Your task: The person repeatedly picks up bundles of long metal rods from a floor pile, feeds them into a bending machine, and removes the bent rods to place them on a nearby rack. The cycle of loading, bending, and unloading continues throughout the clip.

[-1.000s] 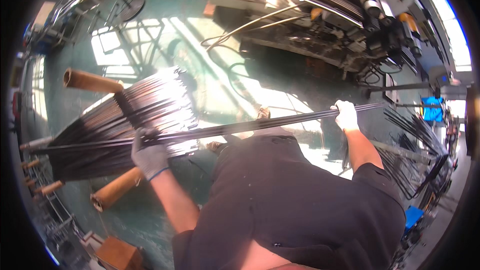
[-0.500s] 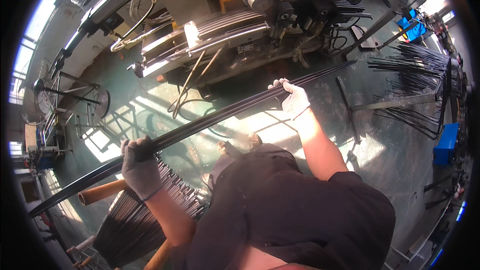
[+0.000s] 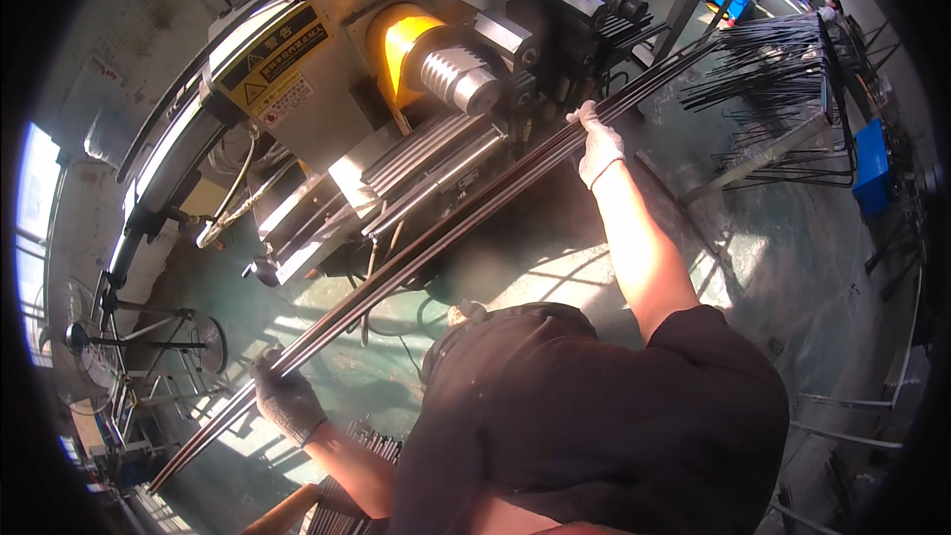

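Slantwise, we are holding long rods (image 3: 436,246) before the machine (image 3: 421,54), our left hand (image 3: 285,404) clamped round them lower left, our right hand (image 3: 600,149) clamped upper right, nearer the machine.

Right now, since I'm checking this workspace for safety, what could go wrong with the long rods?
Snagging: the upper-right end of the long rods appears right by the bent black rods; depth is unclear, but it might catch.
Knocking: in this view they pass close to the machine, so a swing could perhaps strike it.
Slipping: the left grip and right grip hold several rods together with no visible tie, so one might slide out.
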{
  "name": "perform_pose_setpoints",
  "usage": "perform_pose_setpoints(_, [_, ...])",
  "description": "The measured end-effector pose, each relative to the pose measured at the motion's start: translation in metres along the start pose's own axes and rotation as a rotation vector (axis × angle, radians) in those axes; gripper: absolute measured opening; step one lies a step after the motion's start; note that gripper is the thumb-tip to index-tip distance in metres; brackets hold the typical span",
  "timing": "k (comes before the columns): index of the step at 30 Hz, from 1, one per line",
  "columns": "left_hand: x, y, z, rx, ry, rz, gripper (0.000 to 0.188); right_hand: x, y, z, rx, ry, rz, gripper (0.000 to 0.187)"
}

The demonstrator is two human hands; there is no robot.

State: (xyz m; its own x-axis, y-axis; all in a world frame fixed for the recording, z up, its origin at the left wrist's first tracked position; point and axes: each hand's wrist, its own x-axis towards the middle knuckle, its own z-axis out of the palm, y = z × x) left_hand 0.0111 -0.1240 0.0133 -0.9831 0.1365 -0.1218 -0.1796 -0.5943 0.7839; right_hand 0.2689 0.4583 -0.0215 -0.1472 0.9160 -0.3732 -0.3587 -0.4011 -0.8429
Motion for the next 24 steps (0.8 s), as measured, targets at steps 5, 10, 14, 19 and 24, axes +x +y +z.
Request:
perform_pose_setpoints(5, [0.057,-0.046,-0.033,0.627,-0.012,0.196,0.025,0.03,0.004,0.037,0.01,-0.108,-0.112,0.043])
perform_pose_setpoints(10, [0.072,-0.07,0.014,0.336,0.006,-0.005,0.041,0.062,-0.013,0.064,-0.06,0.114,-0.083,0.053])
perform_pose_setpoints(14, [0.095,-0.086,0.015,0.577,-0.214,0.138,0.032,0.104,-0.022,0.078,0.046,0.019,-0.124,0.054])
perform_pose_setpoints(19, [0.103,-0.105,0.052,0.821,-0.145,0.184,0.016,0.15,-0.004,0.074,0.014,-0.118,-0.057,0.046])
perform_pose_setpoints(24, [0.099,-0.133,0.087,1.085,-0.267,0.195,0.026,0.1,-0.003,0.103,-0.789,-0.258,-0.236,0.037])
